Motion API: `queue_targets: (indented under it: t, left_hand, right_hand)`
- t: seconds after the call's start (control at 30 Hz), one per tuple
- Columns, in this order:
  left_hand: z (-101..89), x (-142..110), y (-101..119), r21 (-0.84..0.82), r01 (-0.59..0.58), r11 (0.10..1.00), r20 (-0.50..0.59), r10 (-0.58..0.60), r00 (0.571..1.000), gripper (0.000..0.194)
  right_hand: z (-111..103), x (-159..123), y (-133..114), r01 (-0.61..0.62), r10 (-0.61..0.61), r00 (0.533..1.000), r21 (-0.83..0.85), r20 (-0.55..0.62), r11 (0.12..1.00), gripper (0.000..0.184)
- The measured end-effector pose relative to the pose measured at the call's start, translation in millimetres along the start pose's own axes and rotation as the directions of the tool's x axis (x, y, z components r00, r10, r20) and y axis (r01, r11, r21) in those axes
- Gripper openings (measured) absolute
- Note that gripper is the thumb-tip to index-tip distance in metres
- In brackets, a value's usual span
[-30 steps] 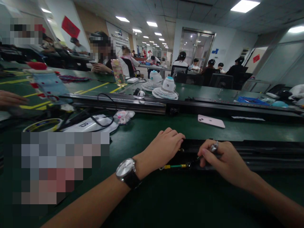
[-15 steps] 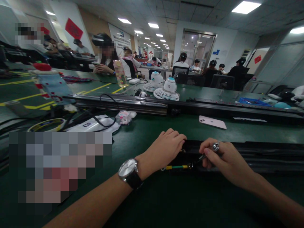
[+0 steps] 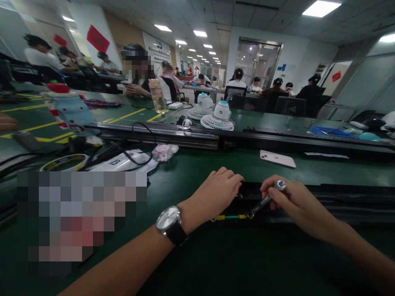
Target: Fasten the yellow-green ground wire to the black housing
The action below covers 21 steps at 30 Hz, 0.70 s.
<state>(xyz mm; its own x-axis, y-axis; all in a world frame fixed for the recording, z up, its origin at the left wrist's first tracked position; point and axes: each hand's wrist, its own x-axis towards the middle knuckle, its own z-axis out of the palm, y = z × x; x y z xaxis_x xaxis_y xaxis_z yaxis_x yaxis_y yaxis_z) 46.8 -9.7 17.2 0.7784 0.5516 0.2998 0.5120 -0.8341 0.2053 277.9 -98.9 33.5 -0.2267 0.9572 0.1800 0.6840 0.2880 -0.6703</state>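
Note:
A long black metal profile (image 3: 348, 201) lies across the bench in front of me. My left hand (image 3: 220, 189) is closed over its left end, with the fingertips hidden behind the edge. Between thumb and fingers my right hand (image 3: 285, 195) grips a wrench (image 3: 261, 205) with a dark handle and a shiny end, held at a slant. The wrench's lower end meets a fastening at the right end of a short green-and-yellow ground wire (image 3: 233, 217). The wire's free ring terminal points left, below my left wrist.
Behind the profile lies a pink phone (image 3: 277, 158). Two white fans (image 3: 217, 117) stand beyond a long rail (image 3: 160, 135). To the left are black cables, a tape roll (image 3: 64, 162), a white device (image 3: 123, 161) and a blue bottle cover (image 3: 69, 113). Several people sit at other benches.
The wrench handle has swung slightly in my right hand, and more of its shaft shows. My left hand stays in place on the profile. The whole view has shifted a little.

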Motion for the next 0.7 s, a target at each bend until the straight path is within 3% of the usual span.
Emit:
queue_targets:
  t: [0.23,0.7]
  left_hand:
    - [0.6,-0.1,-0.3,0.003,-0.004,1.0,0.013,0.004,1.0,0.031]
    - [1.1,-0.5,-1.0,0.006,-0.006,1.0,0.019,0.006,1.0,0.03]
  right_hand:
    - [-0.4,0.1,2.4,0.005,-0.006,1.0,0.05,0.014,0.999,0.03]
    - [-4.9,1.7,4.6,-0.037,0.038,0.999,-0.018,0.027,0.999,0.031]
